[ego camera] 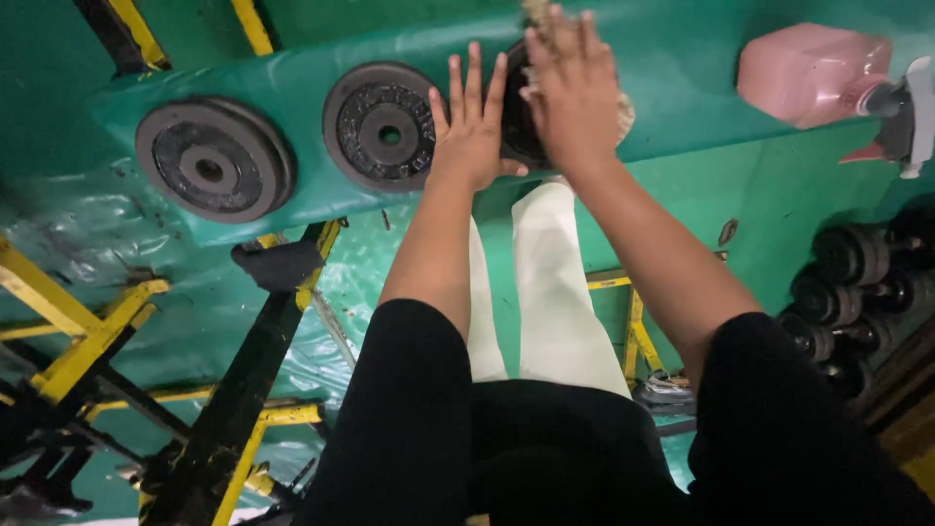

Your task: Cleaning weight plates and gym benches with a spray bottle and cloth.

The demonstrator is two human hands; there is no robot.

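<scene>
**Head view: both hands on the rightmost weight plate, green padded counter**

Far left: a yellow and black steel frame (243, 390) is standing on the green floor (175, 292) beneath the counter (292, 97).

Left on the counter: a dark iron weight plate (214, 159) is lying flat on the green padding. Just beside it, apart from it, a second plate (382, 127) is lying flat as well.

Centre: a third plate (516, 122) is sitting next to the second one and is mostly hidden by the hands. The person's left hand (470, 131) is pressing flat against the plate's left edge, fingers straight and together; its grip is not closing round anything. The right hand (575, 93) is lying over the top of the plate, fingers spread and extended, grip likewise unclenched. A pale fibrous cloth or scrubber (623, 115) is showing under the right hand; whether the hand is pinching it cannot be told.

Right: a pink spray bottle (813, 73) with a grey trigger head is resting on the counter, well apart from the hands. Below it, dark dumbbells (857, 282) are lying in a row near the floor.
</scene>
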